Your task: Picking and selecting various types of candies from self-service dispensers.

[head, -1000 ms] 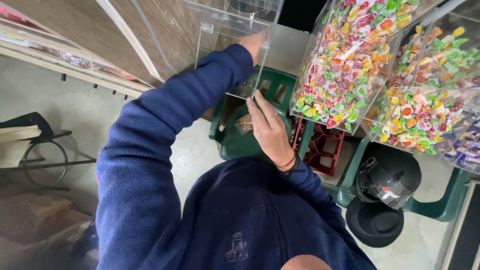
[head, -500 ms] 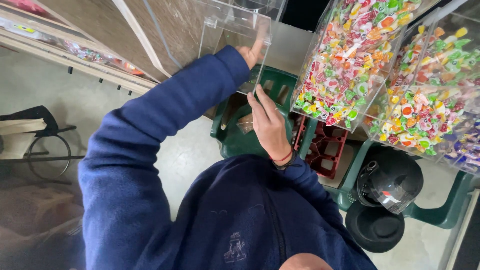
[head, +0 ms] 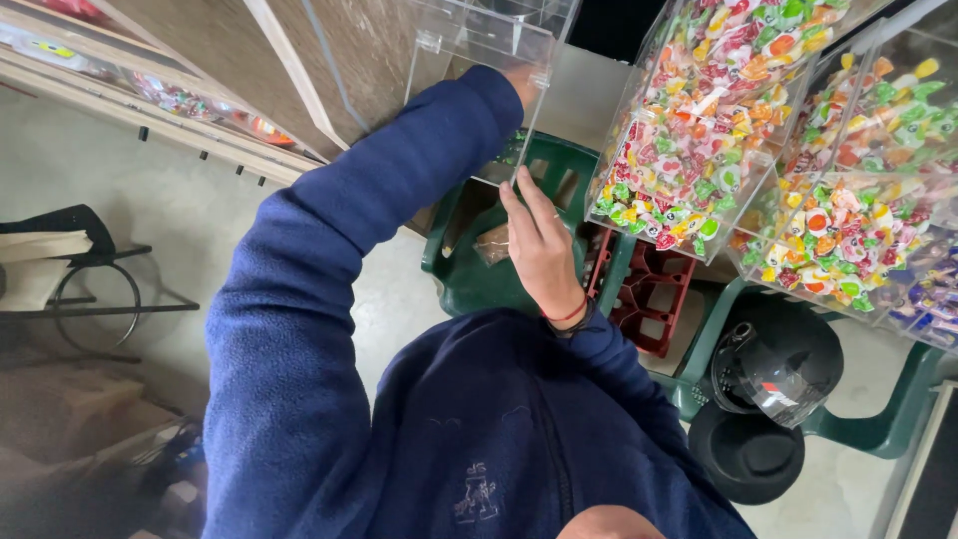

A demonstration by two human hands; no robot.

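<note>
An empty clear acrylic bin (head: 479,60) hangs tilted at the top middle. My left arm, in a blue sleeve, reaches up to it. My left hand (head: 521,82) is at the bin's right side, mostly hidden behind the acrylic, so its grip cannot be made out. My right hand (head: 539,245), with a red band at the wrist, is below the bin. Its fingers are straight and close together, with the fingertips touching the bin's lower front edge.
Two clear bins full of coloured wrapped sweets (head: 699,150) (head: 858,210) hang at the right. Below are a green plastic chair (head: 469,284), a red crate (head: 649,299), a black helmet (head: 778,364) on another green chair and a black metal stand (head: 90,294) at the left.
My left hand has slid a little further behind the bin's acrylic wall. My right hand stays at the bin's lower edge. The view has shifted slightly.
</note>
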